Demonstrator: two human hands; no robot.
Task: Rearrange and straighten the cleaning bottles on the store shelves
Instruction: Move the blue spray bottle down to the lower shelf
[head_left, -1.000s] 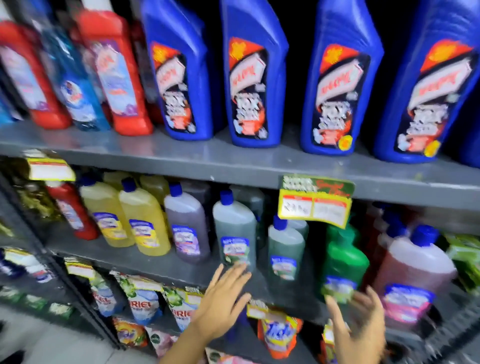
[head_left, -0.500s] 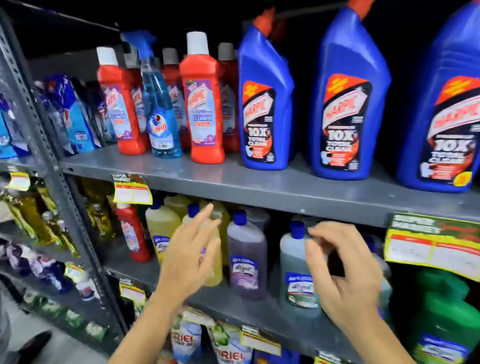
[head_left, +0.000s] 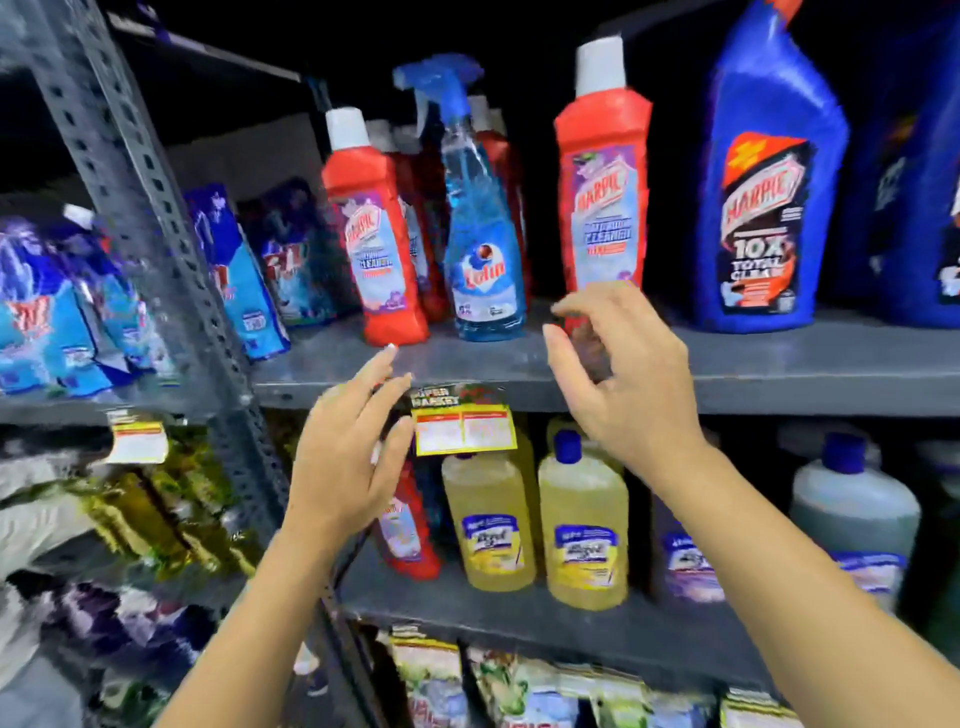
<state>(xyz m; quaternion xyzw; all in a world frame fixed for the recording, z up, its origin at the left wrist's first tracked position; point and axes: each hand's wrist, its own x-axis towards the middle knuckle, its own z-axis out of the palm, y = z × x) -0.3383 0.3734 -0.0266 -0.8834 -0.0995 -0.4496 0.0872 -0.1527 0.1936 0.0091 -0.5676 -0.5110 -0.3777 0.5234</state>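
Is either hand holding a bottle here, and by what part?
Nothing is held. The left hand is open below the shelf edge; the right hand reaches, fingers curled, toward the red bottle.

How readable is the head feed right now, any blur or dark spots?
Head view: motion blur smears the pouches at left; the blue toilet cleaner bottle label reads clearly; the shelf back is black; wide-angle bending tilts the upright post; both the left hand and right hand are soft-edged.

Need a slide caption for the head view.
Both bare hands, left and right, reach toward red Harpic bottles on shelf.
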